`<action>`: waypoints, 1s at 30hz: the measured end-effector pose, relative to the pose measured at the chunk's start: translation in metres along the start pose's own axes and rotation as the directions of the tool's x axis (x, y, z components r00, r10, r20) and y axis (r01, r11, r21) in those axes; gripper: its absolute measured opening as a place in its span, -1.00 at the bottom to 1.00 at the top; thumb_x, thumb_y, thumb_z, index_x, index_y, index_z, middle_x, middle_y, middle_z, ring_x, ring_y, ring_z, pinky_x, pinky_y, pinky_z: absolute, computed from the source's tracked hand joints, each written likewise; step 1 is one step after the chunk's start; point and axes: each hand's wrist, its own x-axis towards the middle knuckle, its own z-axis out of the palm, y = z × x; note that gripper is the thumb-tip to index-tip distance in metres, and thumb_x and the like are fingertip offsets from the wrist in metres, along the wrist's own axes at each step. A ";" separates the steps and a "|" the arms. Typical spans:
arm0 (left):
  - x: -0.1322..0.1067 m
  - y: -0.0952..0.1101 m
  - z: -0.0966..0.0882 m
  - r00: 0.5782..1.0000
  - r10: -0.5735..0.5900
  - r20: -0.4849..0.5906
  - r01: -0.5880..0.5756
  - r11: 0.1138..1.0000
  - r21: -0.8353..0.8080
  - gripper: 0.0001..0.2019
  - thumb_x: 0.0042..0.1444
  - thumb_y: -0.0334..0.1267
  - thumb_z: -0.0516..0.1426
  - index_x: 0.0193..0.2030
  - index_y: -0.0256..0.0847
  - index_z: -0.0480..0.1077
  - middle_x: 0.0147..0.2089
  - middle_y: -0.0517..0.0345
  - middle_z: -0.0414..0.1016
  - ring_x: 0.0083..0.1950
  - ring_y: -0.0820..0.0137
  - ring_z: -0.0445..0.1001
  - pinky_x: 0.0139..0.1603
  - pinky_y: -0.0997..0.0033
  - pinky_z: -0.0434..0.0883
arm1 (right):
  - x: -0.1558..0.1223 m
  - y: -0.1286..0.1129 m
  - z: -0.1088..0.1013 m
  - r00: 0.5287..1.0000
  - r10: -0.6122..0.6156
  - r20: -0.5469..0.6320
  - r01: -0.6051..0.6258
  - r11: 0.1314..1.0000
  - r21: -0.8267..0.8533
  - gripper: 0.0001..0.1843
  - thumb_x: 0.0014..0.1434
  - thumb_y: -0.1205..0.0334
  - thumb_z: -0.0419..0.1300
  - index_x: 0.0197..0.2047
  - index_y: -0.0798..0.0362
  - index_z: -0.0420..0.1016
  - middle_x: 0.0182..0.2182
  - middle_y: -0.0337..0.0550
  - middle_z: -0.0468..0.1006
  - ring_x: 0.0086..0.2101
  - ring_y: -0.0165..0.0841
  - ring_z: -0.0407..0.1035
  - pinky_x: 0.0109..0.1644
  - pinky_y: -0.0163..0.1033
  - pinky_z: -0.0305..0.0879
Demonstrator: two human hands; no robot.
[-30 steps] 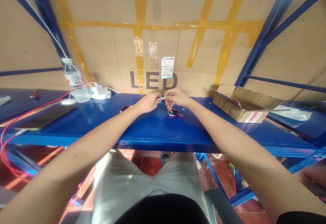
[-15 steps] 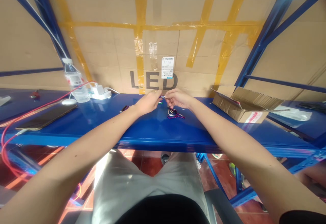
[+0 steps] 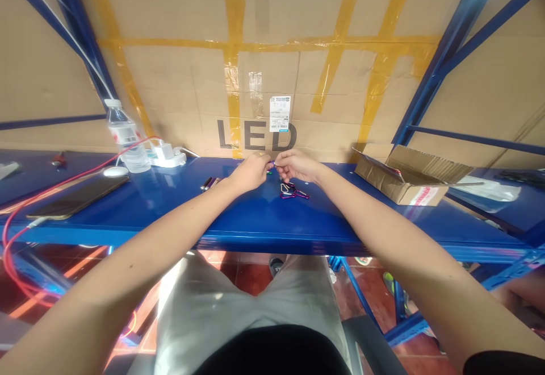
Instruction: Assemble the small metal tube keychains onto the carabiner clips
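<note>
My left hand (image 3: 254, 171) and my right hand (image 3: 294, 166) meet above the blue tabletop, fingers pinched. Between their fingertips is a small purple piece (image 3: 273, 163), mostly hidden, so its exact kind is unclear. Just below my right hand lies a small pile of carabiners (image 3: 293, 192), purple and silver. A bit of something green (image 3: 269, 173) shows under my left fingers. Beside my left forearm rest several short, dark and purplish tubes (image 3: 209, 183), partly covered by the arm.
An open cardboard box (image 3: 413, 179) stands on the right. On the left are a water bottle (image 3: 130, 142), a white power strip (image 3: 170, 158), a phone (image 3: 80, 196) and a red cable (image 3: 68, 180). A large taped cardboard sheet (image 3: 191, 91) backs the blue table (image 3: 272, 221).
My left hand has shifted slightly left and its wrist has turned a little, uncovering more of the tubes. My right hand stays nearly still.
</note>
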 end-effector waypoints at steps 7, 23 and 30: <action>0.000 0.002 0.000 0.993 0.055 -0.106 -0.060 0.997 -0.039 -0.77 0.36 -0.38 0.01 -0.16 -0.25 0.50 -0.18 -0.07 0.57 -0.11 0.18 0.53 -0.01 0.16 0.46 | -0.003 -0.006 0.001 1.000 0.005 0.002 -0.006 0.994 0.111 -0.76 0.13 0.48 0.29 -0.46 0.08 0.32 -0.64 -0.27 0.32 -0.63 -0.49 0.19 -0.61 -0.39 0.19; -0.001 -0.003 0.002 0.981 0.098 -0.164 -0.095 0.995 0.029 -0.78 0.34 -0.44 -0.01 -0.13 -0.28 0.48 -0.11 -0.15 0.54 0.00 0.12 0.49 0.08 0.10 0.42 | 0.000 -0.006 0.005 0.998 0.062 0.028 -0.067 0.966 0.248 -0.81 0.22 0.47 0.18 -0.41 0.12 0.34 -0.64 -0.32 0.25 -0.63 -0.53 0.13 -0.60 -0.42 0.14; 0.004 -0.010 -0.001 0.979 -0.146 -0.139 0.109 0.963 -0.246 -0.87 0.33 -0.27 0.07 -0.18 -0.21 0.43 -0.18 0.00 0.59 -0.16 0.22 0.51 -0.11 0.22 0.43 | 0.000 -0.011 -0.008 0.990 -0.063 -0.130 0.024 0.960 -0.280 -0.76 0.25 0.22 0.36 -0.39 0.11 0.46 -0.56 -0.15 0.49 -0.60 -0.42 0.39 -0.58 -0.32 0.38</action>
